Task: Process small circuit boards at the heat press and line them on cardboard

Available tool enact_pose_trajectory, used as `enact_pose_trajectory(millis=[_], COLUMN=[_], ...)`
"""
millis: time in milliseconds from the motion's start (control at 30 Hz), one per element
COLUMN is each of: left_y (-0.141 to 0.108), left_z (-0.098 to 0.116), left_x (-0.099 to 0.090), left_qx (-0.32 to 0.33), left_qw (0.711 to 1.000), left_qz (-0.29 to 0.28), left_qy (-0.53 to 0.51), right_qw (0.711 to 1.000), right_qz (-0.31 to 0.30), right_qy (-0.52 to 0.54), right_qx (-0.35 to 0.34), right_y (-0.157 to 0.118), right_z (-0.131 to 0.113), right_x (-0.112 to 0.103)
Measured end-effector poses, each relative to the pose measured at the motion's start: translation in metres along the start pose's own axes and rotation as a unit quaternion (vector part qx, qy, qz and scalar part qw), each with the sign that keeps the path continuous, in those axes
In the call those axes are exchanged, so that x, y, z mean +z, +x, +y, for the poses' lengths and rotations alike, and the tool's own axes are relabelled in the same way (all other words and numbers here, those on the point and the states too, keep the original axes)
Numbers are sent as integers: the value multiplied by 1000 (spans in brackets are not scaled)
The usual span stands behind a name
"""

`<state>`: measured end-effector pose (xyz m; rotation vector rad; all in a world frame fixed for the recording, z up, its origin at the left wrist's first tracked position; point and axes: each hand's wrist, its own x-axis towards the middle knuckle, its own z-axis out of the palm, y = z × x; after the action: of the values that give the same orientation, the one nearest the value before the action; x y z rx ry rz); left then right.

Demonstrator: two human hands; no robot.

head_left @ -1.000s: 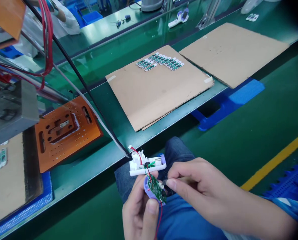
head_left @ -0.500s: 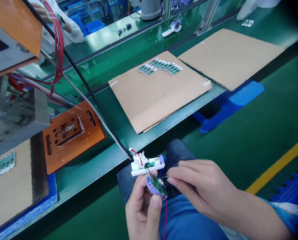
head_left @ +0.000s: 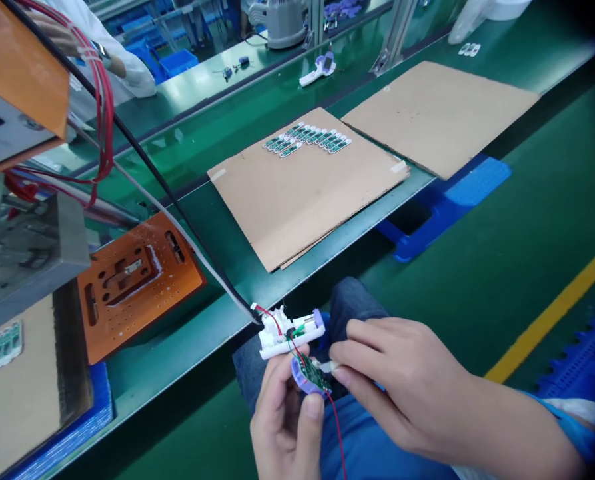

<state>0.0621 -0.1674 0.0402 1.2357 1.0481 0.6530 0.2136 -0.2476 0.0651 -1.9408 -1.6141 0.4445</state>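
A purple-rimmed housing with a green circuit board [head_left: 311,375] is held between the thumb and fingers of my left hand [head_left: 290,417]. Thin wires link it to a white plastic shell [head_left: 291,333] that rests just above my left fingertips. My right hand [head_left: 397,380] pinches a small whitish piece [head_left: 328,367] at the right edge of the circuit board; its exact shape is too small to tell. From the housing a red wire [head_left: 338,433] hangs down over my lap.
Cardboard sheets [head_left: 302,200] lie on the green bench, with several small circuit boards [head_left: 307,138] on one. To the left are an orange fixture plate [head_left: 137,287] and a metal press [head_left: 27,247]. A person's arm [head_left: 117,63] shows across the bench. Cables slant down near the shell.
The fingers of my right hand have closed in on the board, and the whitish piece now shows between them. The camera view has shifted slightly.
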Motion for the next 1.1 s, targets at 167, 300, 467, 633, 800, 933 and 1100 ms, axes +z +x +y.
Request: enact_pose_trajectory(millis=[167, 300, 467, 633, 800, 933, 1100], left_y=[-2, -3, -3, -3, -3, -3, -3], left_z=[0, 0, -2, -5, -4, -3, -1], left_x=[0, 0, 1, 0, 0, 0, 1], left_qx=[-29, -41, -42, -29, -32, -23, -14], left_qw=[1000, 999, 999, 999, 999, 999, 999], left_qz=[8, 16, 23, 25, 26, 26, 26], left_qy=[-7, -19, -13, 1, 8, 27, 37], right_qw=[999, 999, 997, 998, 997, 996, 987], right_qz=[6, -6, -11, -11, -6, -9, -12], right_qy=[-36, -52, -68, -60, -61, -76, -137], right_qx=[-3, -15, -26, -33, -38, -47, -81], right_y=[0, 1, 4, 5, 6, 7, 7], right_z=[-3, -3, -3, -3, -3, -2, 0], right_x=[-5, -9, -14, -16, -16, -15, -15])
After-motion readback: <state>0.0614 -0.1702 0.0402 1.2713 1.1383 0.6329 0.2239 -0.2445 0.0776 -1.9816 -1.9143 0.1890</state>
